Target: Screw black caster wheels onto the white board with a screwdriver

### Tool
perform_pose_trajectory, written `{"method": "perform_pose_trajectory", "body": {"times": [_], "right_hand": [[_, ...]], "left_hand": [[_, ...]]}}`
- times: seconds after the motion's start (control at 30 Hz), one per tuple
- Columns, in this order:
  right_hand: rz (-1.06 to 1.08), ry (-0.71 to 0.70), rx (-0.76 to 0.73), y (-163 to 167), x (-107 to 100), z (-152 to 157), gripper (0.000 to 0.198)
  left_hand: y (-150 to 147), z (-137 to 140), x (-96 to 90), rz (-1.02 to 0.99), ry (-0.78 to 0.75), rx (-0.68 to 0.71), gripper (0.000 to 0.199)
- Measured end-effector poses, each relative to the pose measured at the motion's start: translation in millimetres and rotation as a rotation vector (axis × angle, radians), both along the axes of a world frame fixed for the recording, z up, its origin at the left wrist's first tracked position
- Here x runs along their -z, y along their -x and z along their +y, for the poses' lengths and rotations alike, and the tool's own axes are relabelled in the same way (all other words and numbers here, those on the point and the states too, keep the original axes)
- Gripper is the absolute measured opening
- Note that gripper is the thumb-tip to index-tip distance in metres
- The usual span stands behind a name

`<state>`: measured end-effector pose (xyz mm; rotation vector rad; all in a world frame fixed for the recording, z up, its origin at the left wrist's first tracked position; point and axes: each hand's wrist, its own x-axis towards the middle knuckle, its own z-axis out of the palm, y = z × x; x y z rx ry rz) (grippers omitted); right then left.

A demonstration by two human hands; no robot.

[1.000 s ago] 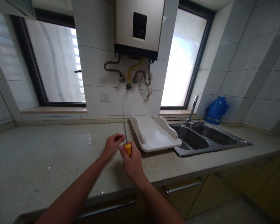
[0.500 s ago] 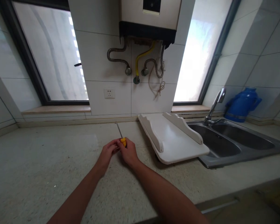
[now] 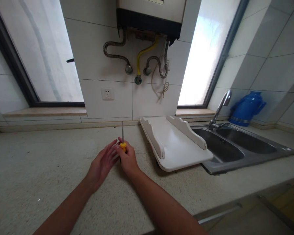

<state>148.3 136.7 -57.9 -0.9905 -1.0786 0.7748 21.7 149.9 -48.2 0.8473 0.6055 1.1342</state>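
Note:
A screwdriver (image 3: 122, 146) with a yellow handle and a thin metal shaft is gripped in my right hand (image 3: 129, 160), its shaft pointing up and away from me. My left hand (image 3: 101, 164) is just to the left, palm turned toward the handle, with its fingers stretched out and apart. Its fingertips come close to the right hand; whether they touch it I cannot tell. Most of the lower handle is hidden by my right fingers. Both hands are above the speckled stone countertop (image 3: 58, 166).
To the right, a white board (image 3: 178, 140) with two wavy raised sides lies partly over the steel double sink (image 3: 235, 143). Beyond are a curved faucet (image 3: 221, 109) and a blue thermos jug (image 3: 247, 109). A water heater (image 3: 150, 19) with hoses hangs above a wall socket (image 3: 107, 94).
My left hand has drawn back from the screwdriver and its fingers have opened. The screwdriver now stands more upright in my right hand. The camera view has shifted slightly right and down.

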Motion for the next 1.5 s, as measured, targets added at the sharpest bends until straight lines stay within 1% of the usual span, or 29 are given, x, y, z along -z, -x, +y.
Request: {"method": "perform_pose_trajectory", "body": {"times": [0.07, 0.1, 0.2, 0.27, 0.33, 0.4, 0.57, 0.7, 0.87, 1.03, 1.2, 1.37, 1.5], "right_hand": [[0.016, 0.005, -0.038, 1.2, -0.2, -2.3, 0.038], [0.034, 0.015, -0.045, 2.2, 0.4, -2.2, 0.039], [0.110, 0.055, -0.061, 6.1, 3.9, 0.5, 0.041], [0.155, 0.077, -0.076, 9.9, 7.0, 2.3, 0.040], [0.191, 0.097, -0.086, 14.3, 9.9, 3.0, 0.039], [0.219, 0.117, -0.097, 18.2, 11.9, 2.8, 0.038], [0.250, 0.136, -0.136, 21.0, 12.9, 1.1, 0.041], [0.245, 0.134, -0.142, 19.6, 13.0, 0.9, 0.038], [0.235, 0.123, -0.160, 21.5, 13.6, 1.0, 0.039], [0.206, 0.102, -0.184, 23.7, 13.2, 1.2, 0.034], [0.204, 0.121, -0.156, 23.4, 15.0, 1.9, 0.039], [0.216, 0.128, -0.167, 23.6, 15.9, 1.9, 0.040], [0.226, 0.133, -0.176, 23.9, 14.8, 1.8, 0.041]], "left_hand": [[-1.1, -2.7, -1.2, -0.038, 0.049, 0.080, 0.046], [-1.2, -2.6, -1.2, -0.041, 0.073, 0.077, 0.045], [0.6, 1.6, 1.6, 0.004, 0.110, -0.034, 0.032], [2.2, 5.1, 5.2, 0.027, 0.092, -0.090, 0.021], [3.4, 7.4, 9.2, 0.025, 0.053, -0.096, 0.015], [4.0, 8.6, 12.4, 0.020, 0.027, -0.088, 0.013], [5.1, 10.2, 16.3, 0.040, -0.006, -0.087, 0.016], [5.9, 11.3, 18.1, 0.068, -0.032, -0.050, 0.024], [6.8, 11.9, 18.2, 0.074, -0.029, -0.050, 0.030], [7.8, 12.2, 16.0, 0.089, -0.018, -0.047, 0.042], [7.6, 13.1, 16.8, 0.096, -0.051, -0.042, 0.038], [7.4, 14.5, 17.1, 0.102, -0.065, -0.057, 0.039], [7.6, 14.4, 17.9, 0.100, -0.069, -0.079, 0.036]]}}
